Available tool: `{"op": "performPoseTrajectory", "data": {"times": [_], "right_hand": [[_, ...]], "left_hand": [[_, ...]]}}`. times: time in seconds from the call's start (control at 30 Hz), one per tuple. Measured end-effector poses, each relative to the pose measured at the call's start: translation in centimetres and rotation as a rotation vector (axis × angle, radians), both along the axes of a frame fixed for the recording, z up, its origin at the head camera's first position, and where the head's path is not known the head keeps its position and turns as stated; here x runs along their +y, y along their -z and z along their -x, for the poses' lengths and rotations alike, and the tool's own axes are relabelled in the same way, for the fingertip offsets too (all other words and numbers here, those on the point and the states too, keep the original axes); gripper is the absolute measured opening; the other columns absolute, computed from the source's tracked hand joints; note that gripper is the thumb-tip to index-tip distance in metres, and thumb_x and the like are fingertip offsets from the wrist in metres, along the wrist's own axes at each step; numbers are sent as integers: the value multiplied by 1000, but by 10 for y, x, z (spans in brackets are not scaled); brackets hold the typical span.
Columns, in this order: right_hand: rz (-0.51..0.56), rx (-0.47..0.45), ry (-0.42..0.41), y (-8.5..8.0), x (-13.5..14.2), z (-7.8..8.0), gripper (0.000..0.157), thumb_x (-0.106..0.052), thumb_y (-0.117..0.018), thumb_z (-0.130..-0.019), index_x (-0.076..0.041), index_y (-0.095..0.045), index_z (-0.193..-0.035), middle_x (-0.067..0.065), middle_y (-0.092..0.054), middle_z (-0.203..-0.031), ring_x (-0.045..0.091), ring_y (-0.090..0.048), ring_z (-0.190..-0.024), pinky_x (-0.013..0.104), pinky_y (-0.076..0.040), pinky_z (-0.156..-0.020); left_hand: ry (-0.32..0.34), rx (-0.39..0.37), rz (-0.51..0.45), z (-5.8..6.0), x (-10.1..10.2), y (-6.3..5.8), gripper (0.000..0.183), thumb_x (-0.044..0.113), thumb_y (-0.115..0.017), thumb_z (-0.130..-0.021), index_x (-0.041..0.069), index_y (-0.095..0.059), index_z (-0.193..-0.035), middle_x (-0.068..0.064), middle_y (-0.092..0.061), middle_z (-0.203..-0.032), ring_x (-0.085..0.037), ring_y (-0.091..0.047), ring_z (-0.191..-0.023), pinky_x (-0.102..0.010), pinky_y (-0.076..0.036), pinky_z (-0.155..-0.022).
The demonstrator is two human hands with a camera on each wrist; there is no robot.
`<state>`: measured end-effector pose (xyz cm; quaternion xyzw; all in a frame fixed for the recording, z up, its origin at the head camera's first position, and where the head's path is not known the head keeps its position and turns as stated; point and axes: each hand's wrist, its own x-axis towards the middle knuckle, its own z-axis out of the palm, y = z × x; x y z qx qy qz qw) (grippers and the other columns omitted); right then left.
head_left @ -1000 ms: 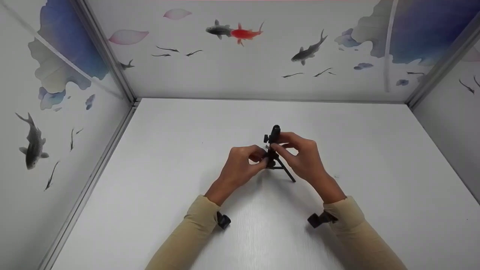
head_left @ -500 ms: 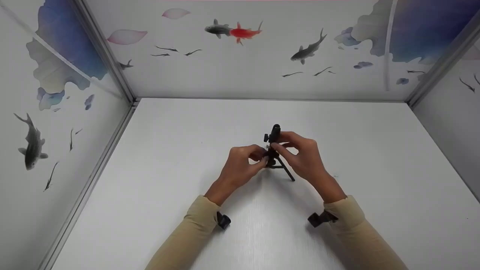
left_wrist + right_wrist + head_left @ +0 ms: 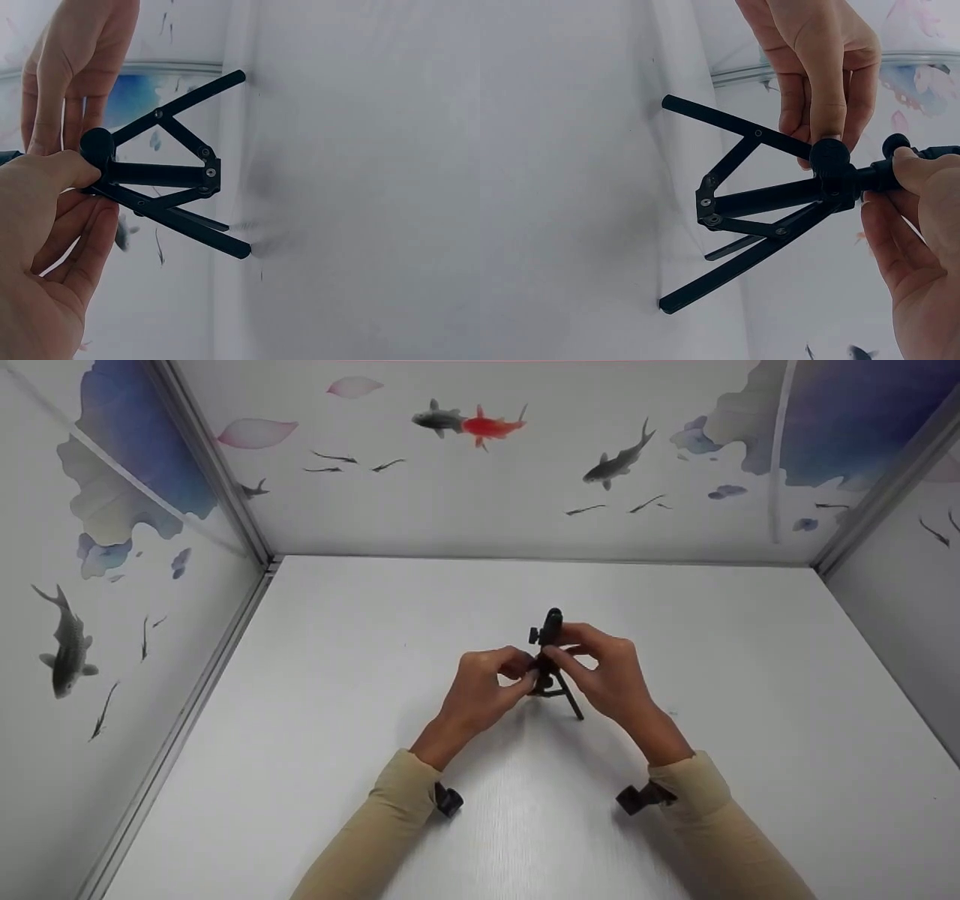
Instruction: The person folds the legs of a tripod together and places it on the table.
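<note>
A small black tripod (image 3: 568, 695) stands upright on the white table with its legs spread. The left hand (image 3: 480, 688) pinches its collar, the thumb pressed at a large round knob (image 3: 830, 156). Higher up, the right hand (image 3: 609, 675) grips the upper column between thumb and fingers, close beside a smaller knob (image 3: 896, 142). Below the hands, the left wrist view shows the centre post (image 3: 161, 175) and the hinged braces joining it to the legs. The feet are right at the tabletop. Part of the collar is hidden by fingers.
The white table (image 3: 360, 607) is enclosed by a back panel (image 3: 510, 510) and side panels printed with fish and leaves. Grey metal rails (image 3: 255, 532) run along the corners. A black wrist camera (image 3: 448, 801) sits at the left cuff, another at the right.
The tripod has turned slightly, its near leg's foot shifting a little left and away from the person. Both hands keep their hold and have hardly moved.
</note>
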<state>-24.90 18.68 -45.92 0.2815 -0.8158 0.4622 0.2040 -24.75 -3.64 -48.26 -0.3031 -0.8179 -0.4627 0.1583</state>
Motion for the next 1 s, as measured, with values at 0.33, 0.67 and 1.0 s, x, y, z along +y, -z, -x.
{"op": "performPoseTrajectory", "data": {"times": [0.33,0.67,1.0], "right_hand": [[-6,11,3,0,1,0,30,-15,-79,-100,-16,-76,-130,-5,-82,-121,14,-80,-107,32,-67,-89],[-13,22,-13,0,3,1,30,-15,-78,-101,-15,-76,-131,-4,-82,-122,14,-80,-107,28,-66,-90],[-4,35,-22,1,3,2,31,-15,-78,-101,-17,-76,-131,-5,-82,-122,14,-80,-106,28,-66,-89]], "left_hand": [[5,13,-13,0,0,-1,10,9,-80,-98,8,-81,-108,-1,-85,-96,-7,-79,-88,-23,-65,-83],[-12,19,-21,-2,1,-1,12,12,-78,-99,10,-81,-111,0,-84,-102,-8,-80,-91,-24,-65,-85],[-18,29,-16,-3,2,-2,11,12,-77,-100,11,-82,-110,1,-84,-102,-7,-79,-90,-22,-64,-85]]}}
